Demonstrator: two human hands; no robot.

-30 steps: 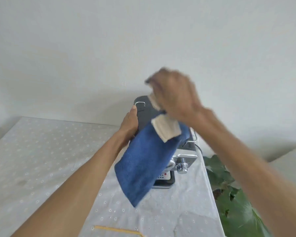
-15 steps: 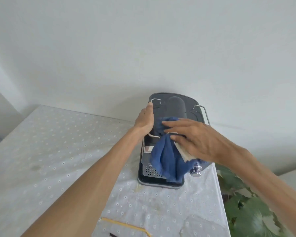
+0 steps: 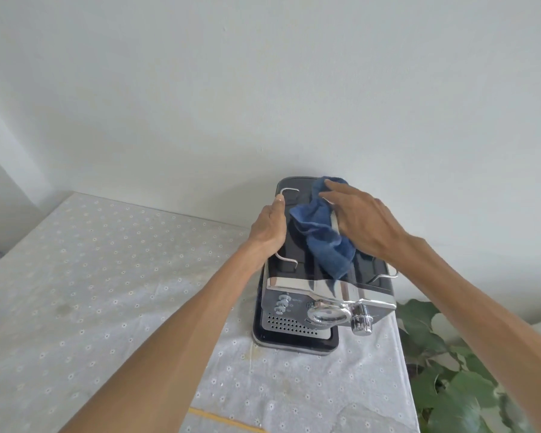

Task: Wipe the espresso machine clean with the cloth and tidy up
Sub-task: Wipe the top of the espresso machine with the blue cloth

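Right hand [image 3: 361, 223] presses cloth [image 3: 322, 237] on espresso machine [image 3: 313, 307], left hand [image 3: 269, 228] seemingly steadying

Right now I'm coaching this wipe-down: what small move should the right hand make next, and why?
Probably drag the blue cloth forward toward the chrome front edge. The right hand presses it near the back of the espresso machine top, the left hand steadies the side, and the top's front part is uncovered.
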